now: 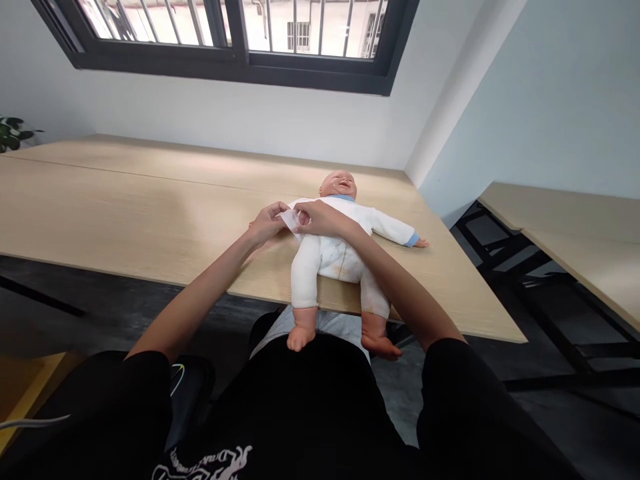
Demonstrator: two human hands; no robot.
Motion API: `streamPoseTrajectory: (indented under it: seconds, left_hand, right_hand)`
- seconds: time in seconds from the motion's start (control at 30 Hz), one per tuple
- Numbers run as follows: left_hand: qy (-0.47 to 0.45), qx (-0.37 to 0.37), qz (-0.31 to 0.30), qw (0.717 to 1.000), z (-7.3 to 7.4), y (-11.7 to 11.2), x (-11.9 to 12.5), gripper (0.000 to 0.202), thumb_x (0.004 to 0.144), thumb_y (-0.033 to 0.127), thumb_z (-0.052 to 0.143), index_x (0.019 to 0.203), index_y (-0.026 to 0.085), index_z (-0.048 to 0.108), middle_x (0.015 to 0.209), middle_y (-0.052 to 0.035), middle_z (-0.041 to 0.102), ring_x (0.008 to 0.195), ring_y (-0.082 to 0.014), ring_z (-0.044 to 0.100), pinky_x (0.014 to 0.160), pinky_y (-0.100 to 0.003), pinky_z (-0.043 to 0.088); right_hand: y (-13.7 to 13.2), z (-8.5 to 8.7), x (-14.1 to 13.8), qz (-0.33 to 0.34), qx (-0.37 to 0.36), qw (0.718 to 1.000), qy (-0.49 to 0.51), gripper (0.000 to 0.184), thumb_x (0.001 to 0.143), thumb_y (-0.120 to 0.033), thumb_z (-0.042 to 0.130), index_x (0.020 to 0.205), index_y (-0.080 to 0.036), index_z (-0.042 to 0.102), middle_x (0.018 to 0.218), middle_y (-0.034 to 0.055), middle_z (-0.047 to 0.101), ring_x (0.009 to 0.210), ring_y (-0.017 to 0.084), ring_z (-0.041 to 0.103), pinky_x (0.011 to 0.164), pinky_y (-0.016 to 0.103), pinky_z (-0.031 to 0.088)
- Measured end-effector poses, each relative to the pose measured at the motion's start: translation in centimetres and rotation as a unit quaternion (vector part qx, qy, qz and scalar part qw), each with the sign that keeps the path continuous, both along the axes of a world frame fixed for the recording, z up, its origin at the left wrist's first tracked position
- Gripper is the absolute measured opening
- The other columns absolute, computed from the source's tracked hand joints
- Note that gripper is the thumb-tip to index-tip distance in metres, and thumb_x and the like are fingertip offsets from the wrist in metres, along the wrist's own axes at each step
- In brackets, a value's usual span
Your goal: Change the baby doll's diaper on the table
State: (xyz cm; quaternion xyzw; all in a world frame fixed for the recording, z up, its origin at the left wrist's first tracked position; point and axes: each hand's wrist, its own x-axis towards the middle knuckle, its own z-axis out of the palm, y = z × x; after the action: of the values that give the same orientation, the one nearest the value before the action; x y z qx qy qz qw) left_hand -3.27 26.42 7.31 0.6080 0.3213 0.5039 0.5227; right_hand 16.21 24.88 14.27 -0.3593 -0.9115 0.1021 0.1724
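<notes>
A baby doll (340, 257) in a stained white suit with blue collar and cuffs lies face up on the wooden table, its feet hanging over the front edge. Over the doll's side, to the left of its belly, both my hands pinch a small, thin white sheet (291, 221); whether it is cloth, paper or film I cannot make out. My left hand (269, 224) has its left edge. My right hand (319, 217) reaches across the doll's body, its fingers closed at the sheet's right side. The doll's arm on that side is mostly hidden behind my hands.
The light wooden table (125, 200) runs along the wall under a barred window (240, 67). To the right stands a second table (575, 220) on black legs, across a gap. A yellow box-like object (35, 387) and a plant (14, 133) are at the left.
</notes>
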Motion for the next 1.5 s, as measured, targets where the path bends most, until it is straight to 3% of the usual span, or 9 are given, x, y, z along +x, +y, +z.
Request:
streamPoseTrajectory:
  seconds: [0.13, 0.33, 0.53, 0.63, 0.93, 1.0, 1.17, 1.37, 1.5]
  left_hand:
    - [-0.042, -0.024, -0.026, 0.998, 0.2, -0.3, 0.0, 0.051, 0.058, 0.038, 0.095, 0.088, 0.015, 0.060, 0.090, 0.0006, 0.065, 0.084, -0.0128, 0.063, 0.080, -0.025, 0.049]
    - [-0.101, -0.052, -0.026, 0.993, -0.2, 0.1, -0.2, 0.055, 0.057, 0.030, 0.096, 0.095, 0.016, 0.060, 0.093, 0.0007, 0.065, 0.087, -0.0125, 0.065, 0.083, -0.027, 0.052]
    - [-0.135, -0.085, -0.036, 0.986, -0.5, 0.6, -0.1, 0.049, 0.055, 0.030, 0.099, 0.084, 0.015, 0.063, 0.087, -0.0011, 0.069, 0.084, -0.0122, 0.065, 0.081, -0.025, 0.053]
    - [-0.134, -0.094, -0.040, 0.986, -0.4, 0.5, -0.1, 0.052, 0.053, 0.031, 0.100, 0.087, 0.015, 0.065, 0.089, -0.0021, 0.070, 0.085, -0.0128, 0.066, 0.079, -0.024, 0.053]
    - [-0.138, -0.102, -0.024, 0.985, -0.4, 0.6, -0.4, 0.048, 0.057, 0.014, 0.094, 0.093, 0.016, 0.063, 0.090, -0.0006, 0.070, 0.083, -0.0116, 0.066, 0.081, -0.026, 0.054]
    - [-0.130, -0.093, -0.027, 0.987, -0.4, 0.7, -0.4, 0.051, 0.056, 0.018, 0.096, 0.094, 0.016, 0.063, 0.091, -0.0013, 0.071, 0.084, -0.0124, 0.067, 0.079, -0.025, 0.054]
    - [-0.114, -0.078, -0.039, 0.990, -0.2, 0.2, -0.3, 0.061, 0.050, 0.030, 0.102, 0.096, 0.015, 0.065, 0.086, 0.0000, 0.069, 0.071, -0.0088, 0.063, 0.068, -0.020, 0.052]
    - [-0.144, -0.069, -0.054, 0.986, 0.2, -0.3, 0.1, 0.056, 0.053, 0.029, 0.102, 0.092, 0.016, 0.064, 0.079, 0.0015, 0.068, 0.067, -0.0067, 0.060, 0.060, -0.017, 0.046]
    - [-0.126, -0.084, -0.059, 0.987, 0.3, -0.1, -0.4, 0.055, 0.051, 0.025, 0.102, 0.092, 0.016, 0.066, 0.081, 0.0011, 0.069, 0.069, -0.0071, 0.061, 0.059, -0.017, 0.045]
  right_hand:
    - [0.2, -1.0, 0.1, -0.023, 0.019, 0.999, 0.039, 0.012, 0.088, -0.017, 0.060, 0.078, -0.017, 0.054, 0.080, 0.0013, 0.064, 0.074, 0.016, 0.056, 0.068, 0.027, 0.035]
    - [0.7, -1.9, 0.2, -0.013, 0.006, 0.995, 0.096, 0.005, 0.089, -0.018, 0.058, 0.084, -0.016, 0.057, 0.086, 0.0035, 0.067, 0.079, 0.017, 0.058, 0.072, 0.027, 0.038]
    - [0.4, -1.9, 0.1, -0.016, 0.011, 0.996, 0.090, 0.008, 0.087, -0.020, 0.057, 0.081, -0.017, 0.053, 0.084, 0.0034, 0.065, 0.077, 0.018, 0.057, 0.072, 0.029, 0.038]
    - [0.2, -1.7, 0.0, -0.005, 0.011, 0.997, 0.079, 0.010, 0.087, -0.020, 0.056, 0.080, -0.019, 0.050, 0.083, 0.0022, 0.063, 0.076, 0.018, 0.055, 0.072, 0.029, 0.038]
    - [0.1, -1.6, 0.1, -0.009, 0.011, 0.995, 0.104, 0.010, 0.089, -0.020, 0.057, 0.081, -0.019, 0.050, 0.089, 0.0032, 0.065, 0.084, 0.018, 0.059, 0.076, 0.029, 0.042]
    - [-0.1, -1.6, 0.0, -0.015, 0.008, 0.993, 0.114, 0.009, 0.090, -0.024, 0.059, 0.088, -0.018, 0.054, 0.093, 0.0044, 0.066, 0.087, 0.019, 0.061, 0.078, 0.030, 0.043]
    - [-0.4, -1.7, -0.4, -0.057, -0.001, 0.991, 0.119, 0.026, 0.087, -0.033, 0.070, 0.105, -0.015, 0.061, 0.096, 0.0051, 0.070, 0.087, 0.021, 0.062, 0.074, 0.029, 0.040]
    - [0.3, -1.7, 0.0, -0.027, -0.030, 0.981, 0.189, 0.011, 0.089, -0.027, 0.063, 0.092, -0.016, 0.064, 0.098, 0.0046, 0.072, 0.093, 0.021, 0.064, 0.081, 0.030, 0.043]
    - [0.5, -1.4, 0.9, -0.058, 0.016, 0.983, 0.174, 0.011, 0.086, -0.020, 0.058, 0.093, -0.016, 0.065, 0.092, 0.0050, 0.070, 0.089, 0.022, 0.062, 0.081, 0.032, 0.043]
